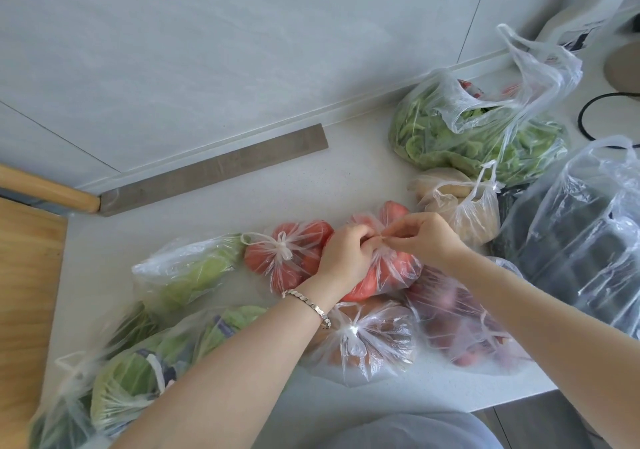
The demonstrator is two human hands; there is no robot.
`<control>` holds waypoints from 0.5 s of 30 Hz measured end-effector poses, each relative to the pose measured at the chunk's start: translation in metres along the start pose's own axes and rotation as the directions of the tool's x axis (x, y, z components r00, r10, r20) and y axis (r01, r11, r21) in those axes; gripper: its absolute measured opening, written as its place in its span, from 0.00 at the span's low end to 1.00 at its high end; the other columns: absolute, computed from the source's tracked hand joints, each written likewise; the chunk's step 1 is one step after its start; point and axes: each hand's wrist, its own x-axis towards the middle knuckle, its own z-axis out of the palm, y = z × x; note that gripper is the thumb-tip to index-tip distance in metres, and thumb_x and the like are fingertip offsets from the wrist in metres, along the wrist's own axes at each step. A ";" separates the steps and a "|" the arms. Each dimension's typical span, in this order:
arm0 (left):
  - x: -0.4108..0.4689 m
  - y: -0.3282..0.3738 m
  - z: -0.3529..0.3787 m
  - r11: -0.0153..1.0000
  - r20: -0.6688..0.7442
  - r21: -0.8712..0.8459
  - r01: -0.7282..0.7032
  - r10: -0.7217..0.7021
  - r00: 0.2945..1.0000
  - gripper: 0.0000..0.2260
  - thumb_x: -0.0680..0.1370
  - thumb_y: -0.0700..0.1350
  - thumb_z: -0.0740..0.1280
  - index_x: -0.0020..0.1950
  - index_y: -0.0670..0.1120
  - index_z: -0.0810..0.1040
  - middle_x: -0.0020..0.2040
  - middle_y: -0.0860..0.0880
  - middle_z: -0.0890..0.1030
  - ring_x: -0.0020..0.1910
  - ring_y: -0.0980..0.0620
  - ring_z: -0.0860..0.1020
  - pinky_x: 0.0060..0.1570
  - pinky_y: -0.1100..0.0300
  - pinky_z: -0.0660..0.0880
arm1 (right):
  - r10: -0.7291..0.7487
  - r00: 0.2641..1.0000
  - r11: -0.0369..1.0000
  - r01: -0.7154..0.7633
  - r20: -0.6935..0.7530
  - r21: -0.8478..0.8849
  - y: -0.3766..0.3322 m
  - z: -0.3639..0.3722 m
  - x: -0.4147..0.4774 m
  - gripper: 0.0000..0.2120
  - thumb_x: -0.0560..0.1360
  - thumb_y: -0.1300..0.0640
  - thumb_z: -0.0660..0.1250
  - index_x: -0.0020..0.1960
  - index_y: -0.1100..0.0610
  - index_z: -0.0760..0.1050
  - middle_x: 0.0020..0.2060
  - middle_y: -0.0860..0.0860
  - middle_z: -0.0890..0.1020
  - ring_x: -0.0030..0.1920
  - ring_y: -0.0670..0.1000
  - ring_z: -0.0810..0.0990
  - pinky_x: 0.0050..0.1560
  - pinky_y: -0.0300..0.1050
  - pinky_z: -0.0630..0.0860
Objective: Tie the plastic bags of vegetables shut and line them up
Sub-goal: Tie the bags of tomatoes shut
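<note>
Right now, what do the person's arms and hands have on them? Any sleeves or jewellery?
Both arms are bare, no sleeves or gloves in view. The left hand has a silver flat-link metal bracelet around its wrist. The right hand and wrist wear nothing visible.

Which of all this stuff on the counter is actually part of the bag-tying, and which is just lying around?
Part of the job: left hand and right hand, both pinching the tomato bag; knotted tomato bag; open greens bag; cabbage bag; onion bag.
Lying about: grey strip; black cable; wooden board.
</note>
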 end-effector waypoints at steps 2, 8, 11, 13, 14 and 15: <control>0.001 -0.003 0.001 1.000 -0.015 0.012 -0.027 0.027 1.000 0.09 0.78 0.43 0.63 0.51 0.40 0.80 0.48 0.45 0.82 0.45 0.49 0.78 0.47 0.57 0.75 | 0.049 0.995 0.999 -0.050 0.091 0.018 -0.005 -0.005 0.000 0.06 0.69 0.64 0.71 0.39 0.54 0.82 0.30 0.47 0.81 0.27 0.42 0.76 0.33 0.31 0.73; 0.002 -0.005 0.001 0.995 0.038 -0.080 0.065 -0.062 0.997 0.11 0.77 0.45 0.65 0.52 0.39 0.81 0.48 0.43 0.83 0.43 0.48 0.79 0.46 0.56 0.75 | -0.183 0.979 0.964 0.197 0.093 -0.178 0.008 0.005 -0.004 0.11 0.69 0.68 0.69 0.47 0.56 0.83 0.27 0.42 0.79 0.27 0.40 0.71 0.34 0.29 0.69; 0.005 -0.006 0.000 0.992 0.047 -0.069 0.106 -0.103 0.994 0.10 0.77 0.44 0.64 0.50 0.40 0.81 0.46 0.42 0.83 0.40 0.50 0.77 0.43 0.59 0.73 | -0.409 0.912 0.821 0.370 0.004 -0.435 0.015 0.016 -0.003 0.05 0.70 0.65 0.70 0.44 0.60 0.83 0.38 0.55 0.84 0.39 0.52 0.80 0.43 0.44 0.77; 0.006 -0.007 -0.001 0.992 0.049 -0.039 0.117 -0.115 0.992 0.09 0.78 0.44 0.64 0.51 0.41 0.80 0.47 0.44 0.83 0.42 0.51 0.77 0.43 0.61 0.71 | -0.508 0.861 0.716 0.425 0.005 -0.554 0.017 0.020 -0.002 0.04 0.68 0.64 0.69 0.39 0.63 0.82 0.37 0.58 0.83 0.38 0.57 0.81 0.38 0.49 0.79; 0.006 -0.008 -0.003 0.994 0.043 0.001 0.111 -0.111 0.993 0.09 0.78 0.44 0.64 0.51 0.41 0.81 0.47 0.45 0.83 0.42 0.51 0.78 0.43 0.61 0.70 | -0.541 0.840 0.646 0.440 0.033 -0.623 0.018 0.021 -0.004 0.03 0.65 0.63 0.70 0.36 0.62 0.82 0.35 0.57 0.83 0.36 0.58 0.81 0.36 0.48 0.79; 0.007 -0.009 -0.004 0.993 0.031 0.057 0.105 -0.107 0.994 0.09 0.78 0.43 0.63 0.50 0.41 0.81 0.47 0.45 0.83 0.42 0.50 0.78 0.42 0.61 0.70 | -0.571 0.818 0.566 0.448 0.064 -0.692 0.022 0.020 -0.004 0.01 0.63 0.62 0.71 0.34 0.60 0.81 0.36 0.55 0.82 0.36 0.58 0.81 0.34 0.48 0.78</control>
